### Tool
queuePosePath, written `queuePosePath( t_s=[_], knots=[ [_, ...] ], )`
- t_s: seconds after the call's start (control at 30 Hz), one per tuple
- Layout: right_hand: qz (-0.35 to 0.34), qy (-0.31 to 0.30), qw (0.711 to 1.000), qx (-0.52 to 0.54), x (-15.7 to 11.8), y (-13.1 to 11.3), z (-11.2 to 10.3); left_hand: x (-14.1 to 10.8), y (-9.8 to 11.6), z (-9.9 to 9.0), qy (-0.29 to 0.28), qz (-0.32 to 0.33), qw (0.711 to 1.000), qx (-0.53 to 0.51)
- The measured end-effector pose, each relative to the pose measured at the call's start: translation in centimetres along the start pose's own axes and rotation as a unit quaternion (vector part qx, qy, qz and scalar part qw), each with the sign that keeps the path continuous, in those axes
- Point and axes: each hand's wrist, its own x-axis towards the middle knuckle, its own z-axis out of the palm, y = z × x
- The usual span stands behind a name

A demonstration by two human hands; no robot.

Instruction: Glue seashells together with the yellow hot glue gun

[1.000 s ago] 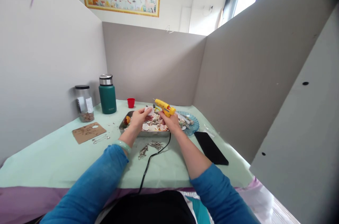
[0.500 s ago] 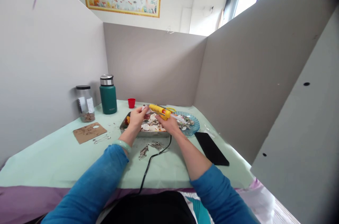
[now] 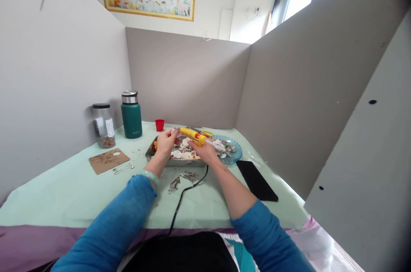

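My right hand (image 3: 205,150) is wrapped round a yellow glue gun (image 3: 192,133), with a clear glue stick (image 3: 215,144) poking out of its back end. The gun's nozzle points left, at the fingertips of my left hand (image 3: 166,141). Those fingers pinch a small whitish piece, perhaps a shell (image 3: 175,131), mostly hidden by the fingers. Both hands are above a metal tray (image 3: 188,162) heaped with shells (image 3: 184,150). Toward me, a black cord (image 3: 183,195) runs across the table, beside several small metal clips (image 3: 175,184).
Right of the tray are a blue plate (image 3: 238,152) of small decorations and a black flat slab (image 3: 257,180). On the left stand a green bottle (image 3: 131,121) and a lidded jar (image 3: 103,126), near a brown card (image 3: 109,160) and safety pins (image 3: 123,169). A red cup (image 3: 159,125) sits behind.
The whitish piece in my left fingers has turned slightly and shows less. The glue gun's nozzle stays by it, with only a tiny shift of both hands.
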Motion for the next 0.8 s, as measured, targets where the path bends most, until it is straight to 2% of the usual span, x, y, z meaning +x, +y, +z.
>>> queuePosePath(
  t_s=[0.47, 0.8],
  knots=[
    [0.003, 0.013, 0.999, -0.041, 0.09, 0.01, -0.19, -0.23, 0.21, 0.12, -0.005, -0.004, 1.0, -0.004],
    [0.001, 0.016, 1.0, -0.019, 0.16, 0.37, 0.14, -0.18, 0.13, 0.14, 0.0, -0.006, 1.0, -0.018]
  ],
)
